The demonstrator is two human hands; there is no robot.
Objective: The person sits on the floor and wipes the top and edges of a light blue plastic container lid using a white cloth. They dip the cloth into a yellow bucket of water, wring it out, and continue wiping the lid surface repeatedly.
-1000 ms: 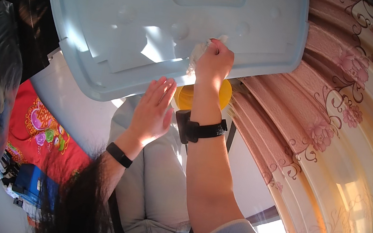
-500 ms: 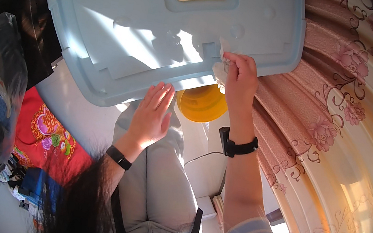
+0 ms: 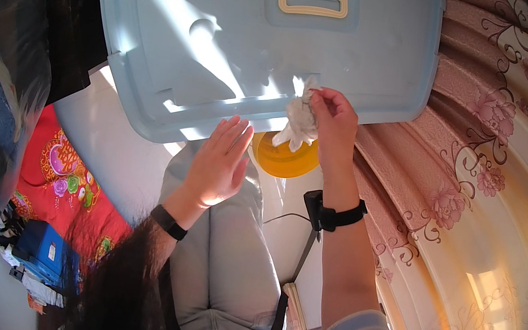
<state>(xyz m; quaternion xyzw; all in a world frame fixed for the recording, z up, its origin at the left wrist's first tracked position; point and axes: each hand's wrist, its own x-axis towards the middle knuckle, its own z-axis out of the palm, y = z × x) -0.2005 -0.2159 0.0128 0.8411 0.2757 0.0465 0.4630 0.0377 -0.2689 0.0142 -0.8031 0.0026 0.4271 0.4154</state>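
Note:
A crumpled white tissue (image 3: 300, 121) hangs from the pinched fingers of my right hand (image 3: 335, 124), above the near edge of a large light-blue plastic bin lid (image 3: 239, 53). Below the tissue, partly hidden by it and the lid, is a yellow tub (image 3: 285, 161). My left hand (image 3: 221, 159) is held by the lid's near edge with its fingers stretched out, holding nothing; whether the fingertips touch the lid I cannot tell. A cream carrying handle (image 3: 311, 11) lies in a recess on the lid.
Pink and cream floral curtains (image 3: 451, 178) hang along the right. At left are a clear plastic bag (image 3: 6, 102) with blue contents, a red patterned cloth (image 3: 65, 184) and a blue box (image 3: 49, 253). My legs (image 3: 231, 255) are under my arms.
The lid appears shifted right and upward in view. My right hand has drawn the tissue slightly down toward me, and more of the tissue shows. My left hand stays nearly in place.

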